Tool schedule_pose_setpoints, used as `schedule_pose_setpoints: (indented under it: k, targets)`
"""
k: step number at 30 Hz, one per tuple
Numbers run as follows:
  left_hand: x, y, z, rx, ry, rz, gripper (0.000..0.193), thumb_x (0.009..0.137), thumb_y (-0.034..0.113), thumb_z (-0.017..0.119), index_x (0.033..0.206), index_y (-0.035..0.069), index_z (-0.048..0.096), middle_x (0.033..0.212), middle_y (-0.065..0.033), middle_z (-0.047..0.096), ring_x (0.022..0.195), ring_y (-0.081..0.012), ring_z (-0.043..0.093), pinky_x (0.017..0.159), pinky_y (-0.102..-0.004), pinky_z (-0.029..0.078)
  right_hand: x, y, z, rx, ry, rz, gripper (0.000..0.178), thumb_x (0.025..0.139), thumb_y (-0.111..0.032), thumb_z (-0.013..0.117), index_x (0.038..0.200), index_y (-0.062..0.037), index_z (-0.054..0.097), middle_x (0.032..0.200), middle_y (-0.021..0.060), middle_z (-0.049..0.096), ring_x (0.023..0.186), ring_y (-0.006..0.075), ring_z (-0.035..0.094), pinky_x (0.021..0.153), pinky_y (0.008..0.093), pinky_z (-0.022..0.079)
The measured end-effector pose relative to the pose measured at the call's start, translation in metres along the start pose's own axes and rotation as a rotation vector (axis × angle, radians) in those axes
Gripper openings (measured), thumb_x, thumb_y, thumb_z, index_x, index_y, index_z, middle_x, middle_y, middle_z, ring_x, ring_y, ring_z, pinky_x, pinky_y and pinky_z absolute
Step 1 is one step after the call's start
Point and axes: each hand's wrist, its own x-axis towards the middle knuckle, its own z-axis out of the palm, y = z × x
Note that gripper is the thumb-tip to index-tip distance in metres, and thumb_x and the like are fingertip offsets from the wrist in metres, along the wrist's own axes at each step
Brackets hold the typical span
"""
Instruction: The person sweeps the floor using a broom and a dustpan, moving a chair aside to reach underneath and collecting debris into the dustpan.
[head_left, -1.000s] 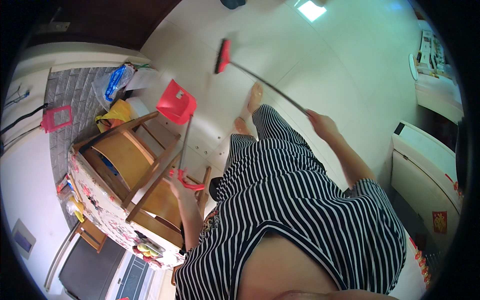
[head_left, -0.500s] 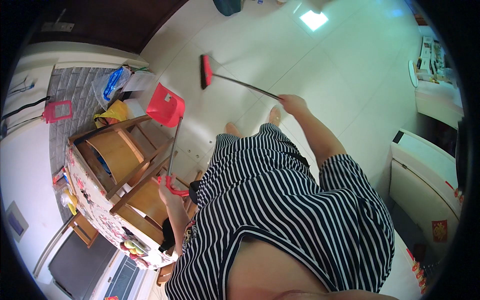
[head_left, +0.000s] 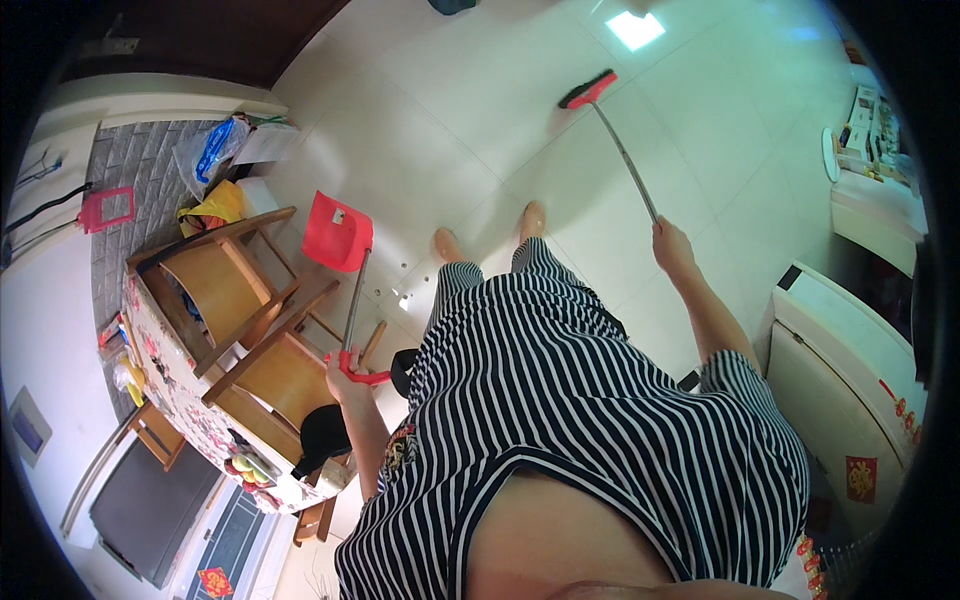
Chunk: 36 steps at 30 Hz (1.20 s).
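My right hand point(head_left: 672, 247) is closed round the upper end of a broom's grey stick. The broom point(head_left: 592, 92) has a red head with dark bristles, which rests on the pale tiles ahead and to the right of my feet. At my left side, my left hand point(head_left: 345, 376) grips the red handle of a dustpan. The red dustpan point(head_left: 338, 232) hangs at the far end of its metal pole, left of my feet and beside the wooden chairs. Whether its pan touches the floor I cannot tell. Several small bits lie on the tiles between the dustpan and my feet.
Wooden chairs point(head_left: 215, 280) stand at a table with a flowered cloth point(head_left: 160, 345) on my left. Bags point(head_left: 215, 150) sit by the grey brick wall. A dark door point(head_left: 190, 40) is at the far left. A white cabinet point(head_left: 825, 370) stands on my right.
The broom has swung from the left to the right across the floor, with my right hand moving right and nearer. The dustpan has shifted slightly right and down in view.
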Motion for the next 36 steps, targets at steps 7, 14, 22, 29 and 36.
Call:
schedule_pose_setpoints:
  k: [7,14,22,29,36]
  targets:
    - [-0.123,-0.074,0.017,0.076,0.051,-0.045,0.013,0.094,0.023,0.052,0.1,0.012,0.048,0.099,-0.0185,0.066,0.052,-0.0078,0.045,0.042,-0.0197,0.032,-0.074,0.081,-0.024,-0.075,-0.363,-0.208,0.035,0.094,-0.029,0.047,0.128,-0.025,0.054,0.09,0.0199,0.067,0.083,0.0381,0.066,0.075,0.0485,0.051]
    - [-0.146,-0.058,0.026,0.089,-0.029,-0.051,0.013,0.093,0.025,0.054,0.097,0.013,0.05,0.098,-0.0173,0.067,0.048,-0.0067,0.042,0.042,-0.0188,0.031,-0.033,-0.039,0.054,-0.184,-0.359,-0.623,0.023,0.092,-0.027,0.047,0.108,-0.0195,0.063,0.093,0.0149,0.068,0.085,0.0321,0.066,0.072,0.0434,0.052]
    - [-0.166,-0.068,0.041,0.081,0.042,-0.055,0.016,0.092,0.023,0.057,0.1,0.011,0.05,0.094,-0.0158,0.067,0.05,-0.0075,0.044,0.042,-0.0183,0.032,0.013,0.076,0.005,-0.19,-0.353,-0.314,0.028,0.092,-0.03,0.051,0.118,-0.0291,0.061,0.103,0.0075,0.068,0.095,0.0294,0.065,0.079,0.0434,0.051]
    - [-0.172,-0.071,0.061,0.022,0.016,-0.02,0.018,0.091,0.022,0.058,0.104,0.012,0.051,0.091,-0.0145,0.067,0.052,-0.0078,0.047,0.043,-0.0188,0.033,0.021,0.227,-0.098,-0.17,-0.147,0.029,0.034,0.091,-0.039,0.053,0.121,-0.0257,0.062,0.111,0.0108,0.066,0.102,0.0308,0.063,0.085,0.0415,0.05]
    - [-0.145,-0.098,0.064,0.069,0.009,0.068,0.024,0.093,0.021,0.058,0.107,0.003,0.052,0.094,-0.0105,0.064,0.074,-0.0171,0.064,0.043,-0.0195,0.034,-0.014,0.216,-0.106,-0.233,-0.044,0.053,0.034,0.096,-0.034,0.044,0.12,-0.0166,0.061,0.104,0.0213,0.064,0.096,0.0402,0.062,0.084,0.0491,0.049]
